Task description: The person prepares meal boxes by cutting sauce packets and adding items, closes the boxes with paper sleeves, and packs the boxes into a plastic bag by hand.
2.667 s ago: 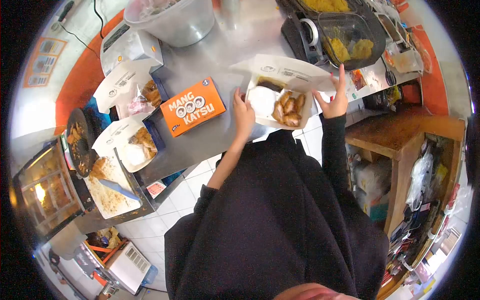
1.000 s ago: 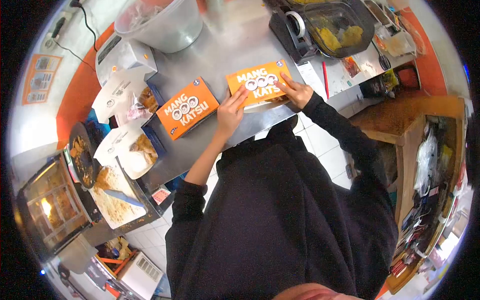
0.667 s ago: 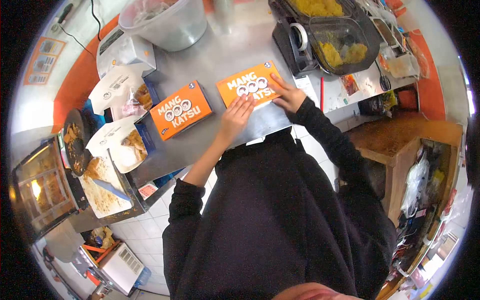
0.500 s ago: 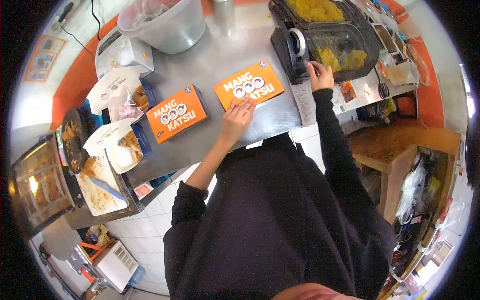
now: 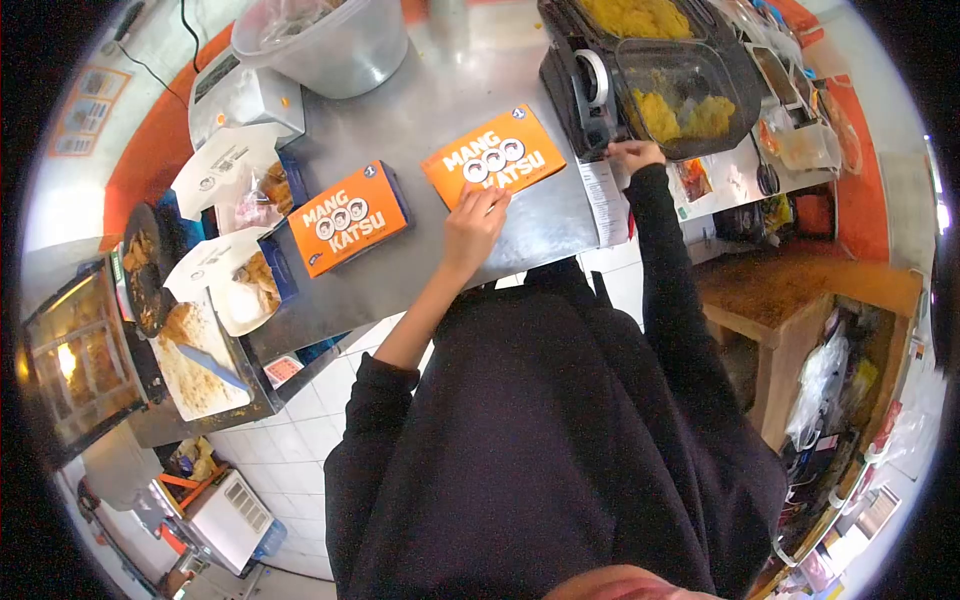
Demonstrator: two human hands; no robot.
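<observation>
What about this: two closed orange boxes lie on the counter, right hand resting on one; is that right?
Not the right hand: the head view shows the left hand resting on one of the two closed orange boxes on the counter.

Contents of closed right-hand orange box and left-hand orange box hidden under lids; left hand masks part of former's lower lettering; right hand's fingertips meet black dispenser, any item between them too small to tell; fine print on paper slip and wall poster unreadable; clear tub and yellow-food tray cropped by top edge; dark garment cut off at bottom; goods inside wooden shelf partly shadowed, indistinct.
</observation>
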